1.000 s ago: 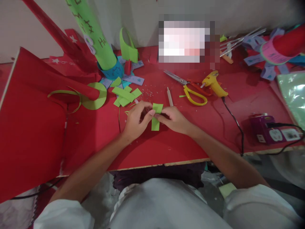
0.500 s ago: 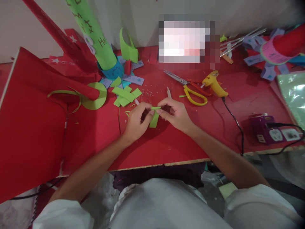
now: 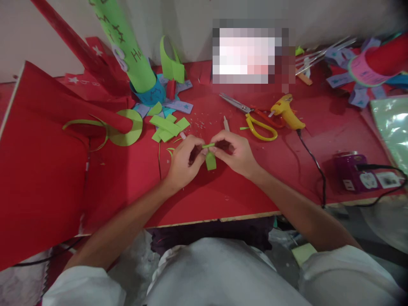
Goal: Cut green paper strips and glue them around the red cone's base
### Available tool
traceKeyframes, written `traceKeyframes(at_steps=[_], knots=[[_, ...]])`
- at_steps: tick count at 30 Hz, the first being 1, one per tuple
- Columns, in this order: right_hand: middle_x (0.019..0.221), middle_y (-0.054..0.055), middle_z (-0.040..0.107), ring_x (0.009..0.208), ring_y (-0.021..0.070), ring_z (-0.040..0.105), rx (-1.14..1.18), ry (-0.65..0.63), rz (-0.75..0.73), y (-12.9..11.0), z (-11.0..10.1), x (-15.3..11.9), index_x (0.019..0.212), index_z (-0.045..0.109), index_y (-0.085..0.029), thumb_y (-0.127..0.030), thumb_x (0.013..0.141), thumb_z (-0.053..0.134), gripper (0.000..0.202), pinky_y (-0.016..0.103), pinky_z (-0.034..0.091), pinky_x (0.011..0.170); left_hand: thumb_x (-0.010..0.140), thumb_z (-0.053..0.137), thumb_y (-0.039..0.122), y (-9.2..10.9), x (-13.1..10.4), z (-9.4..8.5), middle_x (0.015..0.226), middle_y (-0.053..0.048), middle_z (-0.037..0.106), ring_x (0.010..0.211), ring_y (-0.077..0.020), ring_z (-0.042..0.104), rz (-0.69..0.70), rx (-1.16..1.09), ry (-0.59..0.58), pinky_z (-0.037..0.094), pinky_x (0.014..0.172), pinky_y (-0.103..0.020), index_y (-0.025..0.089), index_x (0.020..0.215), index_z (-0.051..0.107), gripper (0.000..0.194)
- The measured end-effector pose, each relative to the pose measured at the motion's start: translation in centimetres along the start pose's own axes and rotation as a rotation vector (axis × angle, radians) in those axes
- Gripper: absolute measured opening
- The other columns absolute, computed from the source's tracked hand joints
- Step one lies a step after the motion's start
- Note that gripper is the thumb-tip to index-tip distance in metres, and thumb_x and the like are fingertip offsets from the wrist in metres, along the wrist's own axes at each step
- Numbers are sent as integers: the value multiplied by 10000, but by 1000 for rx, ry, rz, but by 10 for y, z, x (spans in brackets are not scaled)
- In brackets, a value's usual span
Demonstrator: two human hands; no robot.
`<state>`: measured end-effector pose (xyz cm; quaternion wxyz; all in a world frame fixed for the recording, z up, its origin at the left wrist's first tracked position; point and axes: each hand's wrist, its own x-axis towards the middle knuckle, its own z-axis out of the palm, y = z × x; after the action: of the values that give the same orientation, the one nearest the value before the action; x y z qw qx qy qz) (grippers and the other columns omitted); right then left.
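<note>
Between my two hands is a light green foam strip [image 3: 211, 162], its top edge folded over or rolled and its lower end hanging down. My left hand [image 3: 185, 159] pinches the left end of that edge between thumb and fingers. On the right end, my right hand [image 3: 237, 154] has the same kind of pinch. Several cut green strips [image 3: 168, 128] lie in a crossed pile beyond my left hand. A pale pen-like stick [image 3: 226, 124] lies just past my right hand.
Scissors [image 3: 261, 128] with yellow and red handles lie beside a yellow glue gun [image 3: 287, 112], whose cord drops over the table edge. A purple power box [image 3: 357, 172] sits at right. Left stand a green lettered tube [image 3: 129, 51] and a large red sheet [image 3: 41, 170].
The hanging end of the green strip has swung slightly to the right, and its folded edge has tilted a little. Both hands stay in nearly the same place.
</note>
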<state>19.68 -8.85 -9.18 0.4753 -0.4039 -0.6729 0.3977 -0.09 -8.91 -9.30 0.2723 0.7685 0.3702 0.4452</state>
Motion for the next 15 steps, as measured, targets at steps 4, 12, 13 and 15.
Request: traceKeyframes(at_steps=[4,12,13,15], knots=[[871,24,714,763,165,645,-13,1,-22,0,0,0,908,688,-228,-507,982,721,290,303,518,691,1021,626,220,1,0,0,837,19,544,693,-102,511,0,-15,5,401,626,-247,214,982,565,73],[934,25,735,792,163,665,55,36,23,-1,0,1,971,707,-234,-508,941,775,283,303,525,695,1019,615,216,2,0,0,813,23,535,682,-101,505,-3,-17,33,396,616,-244,213,963,554,82],[929,23,735,785,160,661,66,39,35,-2,0,1,972,710,-233,-511,933,785,291,297,519,679,1019,614,217,1,0,0,818,21,539,685,-103,507,-2,-16,29,398,618,-246,213,964,554,81],[900,19,730,766,157,652,78,40,55,-2,0,1,954,712,-231,-528,922,794,310,290,507,652,1017,614,212,1,0,0,827,20,543,685,-101,505,-3,-17,19,399,619,-246,213,963,553,82]])
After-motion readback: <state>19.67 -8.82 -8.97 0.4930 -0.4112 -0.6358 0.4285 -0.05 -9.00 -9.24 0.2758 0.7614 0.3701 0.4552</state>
